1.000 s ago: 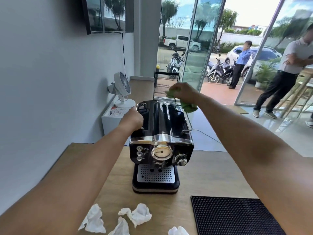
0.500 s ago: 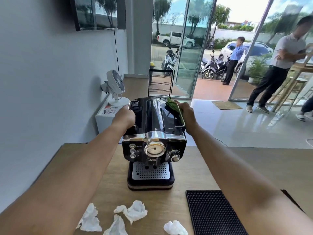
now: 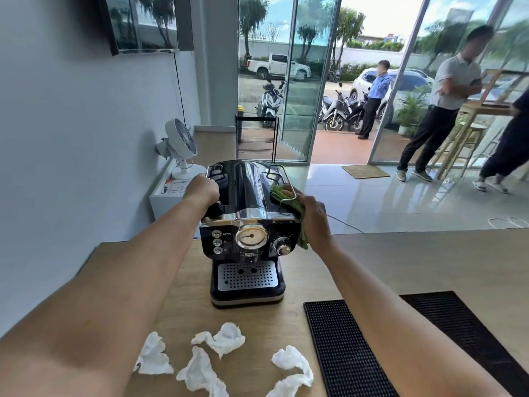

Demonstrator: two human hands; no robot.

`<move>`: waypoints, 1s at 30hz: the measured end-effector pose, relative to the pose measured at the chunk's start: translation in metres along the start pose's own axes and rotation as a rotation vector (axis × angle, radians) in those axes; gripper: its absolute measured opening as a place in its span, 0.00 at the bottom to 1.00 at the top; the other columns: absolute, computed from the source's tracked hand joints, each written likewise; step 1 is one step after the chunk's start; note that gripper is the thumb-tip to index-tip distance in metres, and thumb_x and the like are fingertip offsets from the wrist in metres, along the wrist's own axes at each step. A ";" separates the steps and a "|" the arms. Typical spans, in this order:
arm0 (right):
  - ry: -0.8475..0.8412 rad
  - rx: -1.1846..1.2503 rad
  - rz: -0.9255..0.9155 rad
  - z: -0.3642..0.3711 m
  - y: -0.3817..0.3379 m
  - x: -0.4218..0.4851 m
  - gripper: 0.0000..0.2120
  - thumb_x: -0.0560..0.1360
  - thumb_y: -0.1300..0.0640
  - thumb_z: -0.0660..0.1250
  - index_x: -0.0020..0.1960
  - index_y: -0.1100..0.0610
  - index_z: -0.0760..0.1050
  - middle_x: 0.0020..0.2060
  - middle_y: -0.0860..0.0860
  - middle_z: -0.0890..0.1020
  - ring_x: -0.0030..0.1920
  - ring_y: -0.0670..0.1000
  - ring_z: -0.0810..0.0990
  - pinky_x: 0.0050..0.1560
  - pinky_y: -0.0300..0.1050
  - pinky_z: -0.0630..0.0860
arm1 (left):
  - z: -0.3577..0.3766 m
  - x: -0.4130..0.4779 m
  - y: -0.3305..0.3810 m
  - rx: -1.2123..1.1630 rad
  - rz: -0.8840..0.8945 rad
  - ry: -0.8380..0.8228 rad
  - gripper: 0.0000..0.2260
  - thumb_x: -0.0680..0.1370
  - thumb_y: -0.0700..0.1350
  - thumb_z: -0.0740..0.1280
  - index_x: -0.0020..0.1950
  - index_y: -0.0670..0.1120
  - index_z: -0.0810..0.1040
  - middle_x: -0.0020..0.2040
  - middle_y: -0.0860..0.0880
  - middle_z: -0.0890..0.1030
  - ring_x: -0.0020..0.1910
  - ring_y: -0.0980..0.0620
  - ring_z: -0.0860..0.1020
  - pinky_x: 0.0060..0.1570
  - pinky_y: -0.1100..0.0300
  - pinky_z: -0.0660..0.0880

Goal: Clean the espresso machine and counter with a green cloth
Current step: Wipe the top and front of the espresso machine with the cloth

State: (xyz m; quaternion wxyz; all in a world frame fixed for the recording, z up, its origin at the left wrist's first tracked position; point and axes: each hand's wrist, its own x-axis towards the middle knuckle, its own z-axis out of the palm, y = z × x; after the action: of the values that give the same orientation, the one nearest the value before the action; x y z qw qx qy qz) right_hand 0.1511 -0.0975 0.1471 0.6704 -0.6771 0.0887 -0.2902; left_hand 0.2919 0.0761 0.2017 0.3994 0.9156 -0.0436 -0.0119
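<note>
Right hand (image 3: 310, 217) is pressing the green cloth (image 3: 289, 204) against the upper right edge of the espresso machine (image 3: 247, 227); the grip is clamped on the cloth, fingers wrapped over it, a fold hanging down the machine's right flank below the grip. Left hand (image 3: 201, 193) is bracing the opposite side, its grip closed on the machine's top left edge. Machine is standing upright on the worktop (image 3: 429, 262), between the two grips.

Progress, judged: wiping is underway on the top and right side; front panel, drip tray (image 3: 246, 275) and left side are not yet being touched. Worktop is still awaiting cleaning: crumpled white tissues (image 3: 220, 340) are lying nearer the wearer than both grips, beside a black bar mat (image 3: 343, 348).
</note>
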 end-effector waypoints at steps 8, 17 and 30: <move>0.068 -0.458 -0.169 0.004 0.005 -0.031 0.16 0.77 0.55 0.60 0.60 0.57 0.80 0.64 0.47 0.79 0.58 0.50 0.80 0.62 0.57 0.76 | 0.001 0.000 0.000 0.015 -0.032 -0.008 0.18 0.80 0.40 0.58 0.71 0.40 0.67 0.68 0.38 0.71 0.65 0.38 0.71 0.59 0.53 0.70; 0.254 -0.988 -0.416 0.025 0.003 -0.071 0.15 0.79 0.60 0.64 0.63 0.64 0.78 0.62 0.60 0.80 0.65 0.60 0.77 0.64 0.57 0.75 | -0.002 0.002 -0.004 -0.075 -0.009 -0.038 0.16 0.79 0.42 0.58 0.66 0.41 0.72 0.62 0.39 0.76 0.58 0.39 0.75 0.54 0.53 0.72; 0.129 -0.300 0.027 0.059 -0.117 0.019 0.09 0.82 0.60 0.60 0.49 0.61 0.78 0.39 0.62 0.80 0.34 0.60 0.81 0.42 0.60 0.81 | 0.005 0.011 -0.010 -0.143 0.020 -0.044 0.18 0.82 0.50 0.55 0.67 0.42 0.71 0.66 0.40 0.74 0.64 0.40 0.72 0.64 0.51 0.68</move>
State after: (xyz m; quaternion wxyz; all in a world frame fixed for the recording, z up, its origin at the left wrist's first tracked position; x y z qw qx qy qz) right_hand 0.1651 -0.0470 0.2682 0.5583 -0.7485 0.1831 -0.3075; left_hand 0.3030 0.0789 0.1910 0.4627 0.8839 -0.0605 -0.0309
